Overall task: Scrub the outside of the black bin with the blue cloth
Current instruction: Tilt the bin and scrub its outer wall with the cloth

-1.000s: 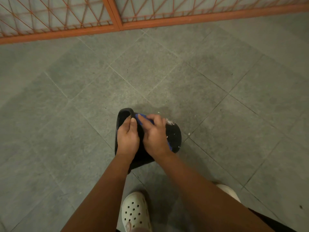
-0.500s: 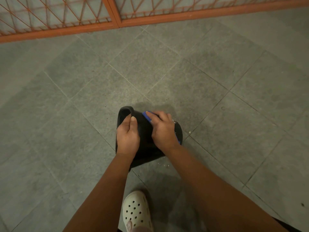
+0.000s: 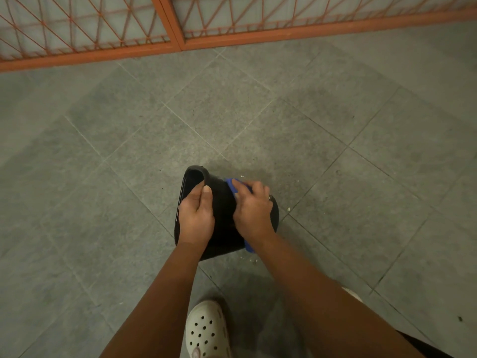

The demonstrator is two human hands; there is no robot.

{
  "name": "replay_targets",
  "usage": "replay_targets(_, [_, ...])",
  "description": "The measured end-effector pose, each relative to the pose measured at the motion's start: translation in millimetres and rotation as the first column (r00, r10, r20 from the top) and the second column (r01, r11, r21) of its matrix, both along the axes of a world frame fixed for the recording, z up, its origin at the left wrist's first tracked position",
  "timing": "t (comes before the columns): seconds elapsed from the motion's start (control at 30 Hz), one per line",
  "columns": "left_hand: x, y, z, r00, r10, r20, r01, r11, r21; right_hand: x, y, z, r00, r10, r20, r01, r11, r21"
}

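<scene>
A black bin (image 3: 223,202) lies on its side on the grey tiled floor, its open mouth facing left. My left hand (image 3: 197,215) grips the bin at its rim, thumb on the outside and fingers curled over the edge. My right hand (image 3: 254,210) presses a blue cloth (image 3: 232,186) against the bin's outer wall. The cloth is mostly hidden under that hand; a blue edge shows above the fingers and another bit below the wrist.
An orange metal grille (image 3: 170,24) runs along the far edge of the floor. My foot in a white clog (image 3: 207,329) stands just behind the bin. Small pale crumbs (image 3: 287,209) lie on the tiles around the bin.
My right hand with the cloth has slid rightwards and away along the bin's wall. My left hand has kept its grip on the rim.
</scene>
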State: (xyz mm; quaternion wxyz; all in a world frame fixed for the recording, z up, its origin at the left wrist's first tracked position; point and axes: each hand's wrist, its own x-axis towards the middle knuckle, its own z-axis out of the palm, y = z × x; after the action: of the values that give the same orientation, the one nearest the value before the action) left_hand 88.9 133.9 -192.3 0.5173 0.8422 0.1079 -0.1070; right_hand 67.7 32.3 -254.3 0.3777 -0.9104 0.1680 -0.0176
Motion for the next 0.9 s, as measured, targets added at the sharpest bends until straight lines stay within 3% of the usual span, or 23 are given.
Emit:
replay_targets(0.13, [1,4,-1,1.0,-0.021,0.015,0.022,1.0,-0.02,-20,6,0,0.969,0.051,0.242,-0.079,0.991,0.111])
replay_targets(0.23, [0,4,-2,0.999,-0.03,0.018,0.03,0.999,-0.021,-6,-2,-4,0.948,0.111,0.299,-0.147,0.984,0.101])
replay_targets(0.33, [1,4,-4,1.0,0.013,0.008,-0.013,0.999,-0.036,3,-4,-11,0.96,0.137,0.243,-0.133,0.991,-0.032])
replay_targets(0.47, [-1,1,2,1.0,0.001,0.029,-0.001,1.0,-0.007,-1,6,-1,0.995,0.006,0.099,0.004,0.995,-0.1])
replay_targets(0.67, [0,7,-4,0.998,-0.034,0.045,0.034,0.999,-0.006,13,12,2,0.983,0.147,0.108,-0.151,0.988,0.025])
replay_targets(0.83, [1,6,-1,0.999,0.027,0.018,-0.027,1.0,-0.013,-2,-8,-20,0.998,-0.021,-0.067,0.023,0.999,0.03])
replay_targets(0.9, [1,6,-2,0.999,0.009,0.037,-0.009,1.0,0.013,-9,-4,-13,0.997,-0.061,-0.036,0.061,0.998,-0.005])
